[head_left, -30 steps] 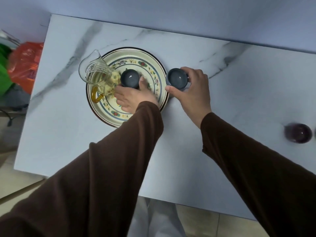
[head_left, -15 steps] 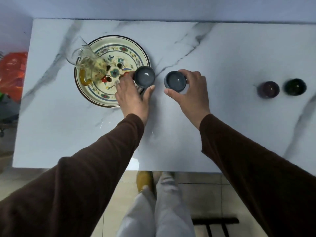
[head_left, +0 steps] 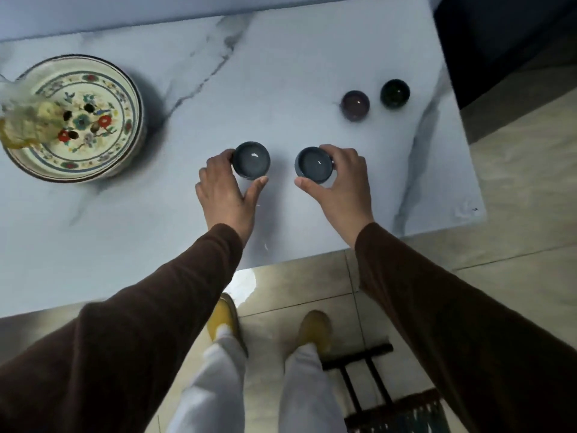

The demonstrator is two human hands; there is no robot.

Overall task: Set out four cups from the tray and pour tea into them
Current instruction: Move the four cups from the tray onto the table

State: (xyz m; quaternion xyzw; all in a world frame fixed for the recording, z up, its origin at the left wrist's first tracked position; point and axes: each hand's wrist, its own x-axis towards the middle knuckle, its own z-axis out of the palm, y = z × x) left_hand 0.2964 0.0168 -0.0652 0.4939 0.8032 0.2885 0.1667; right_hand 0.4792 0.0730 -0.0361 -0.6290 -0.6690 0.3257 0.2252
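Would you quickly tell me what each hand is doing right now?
Left hand: closed around the left grey cup on the table.
Right hand: closed around the right grey cup.

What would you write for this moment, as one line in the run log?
left hand: grips left grey-blue ceramic cup | right hand: grips right grey-blue ceramic cup | purple cup, dark green cup: set out | floral tray: no cups
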